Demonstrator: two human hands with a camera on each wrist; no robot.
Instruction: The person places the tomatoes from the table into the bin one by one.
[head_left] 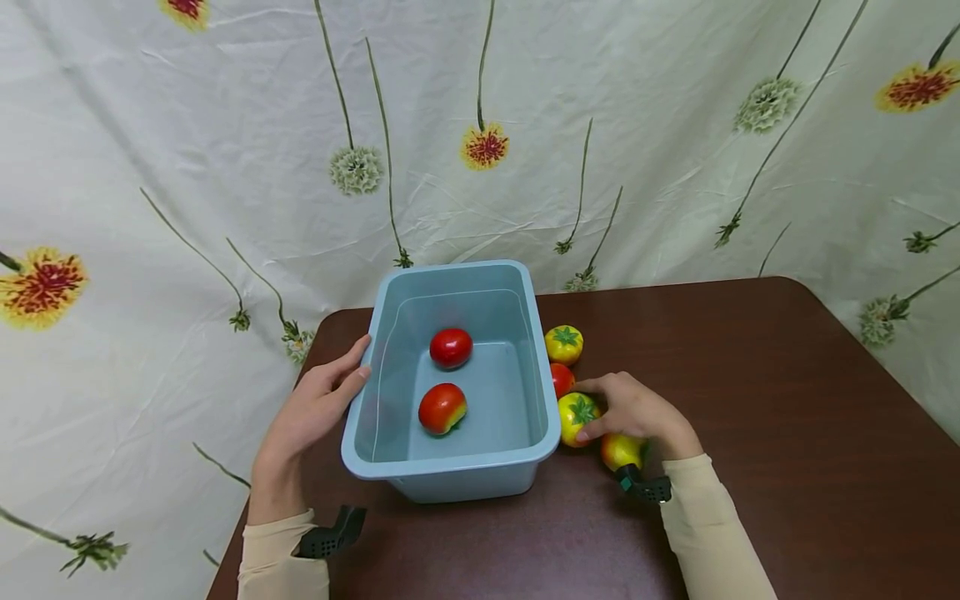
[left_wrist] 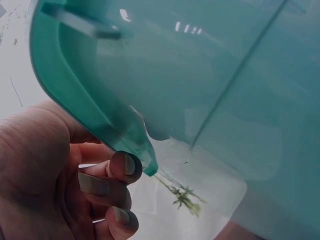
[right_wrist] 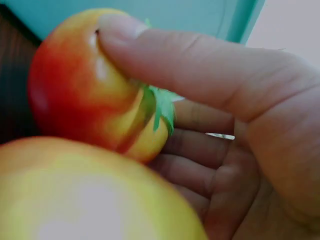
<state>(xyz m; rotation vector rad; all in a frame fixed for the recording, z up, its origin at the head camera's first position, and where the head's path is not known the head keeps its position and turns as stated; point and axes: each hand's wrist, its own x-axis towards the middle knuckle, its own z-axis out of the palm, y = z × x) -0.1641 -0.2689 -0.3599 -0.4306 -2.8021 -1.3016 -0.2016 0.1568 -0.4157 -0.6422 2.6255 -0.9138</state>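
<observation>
A blue plastic bin (head_left: 480, 481) stands on the table with two red tomatoes inside, one tomato (head_left: 451, 348) farther back and another tomato (head_left: 442, 408) in front. My left hand (head_left: 318, 400) grips the bin's left rim, its fingers curled under the edge in the left wrist view. Right of the bin, my right hand (head_left: 633, 408) holds a yellow tomato (head_left: 577, 419) with thumb and fingers round it. In the right wrist view this tomato (right_wrist: 75, 85) looks red and yellow with a green leafy top. Another yellow-red tomato (head_left: 621, 451) lies under the right wrist.
Beyond the right hand, a red tomato (head_left: 562, 380) and a yellow tomato (head_left: 564, 343) lie along the bin's right wall. The dark brown table (head_left: 787, 400) extends to the right. A flower-patterned cloth (head_left: 660, 167) hangs behind it.
</observation>
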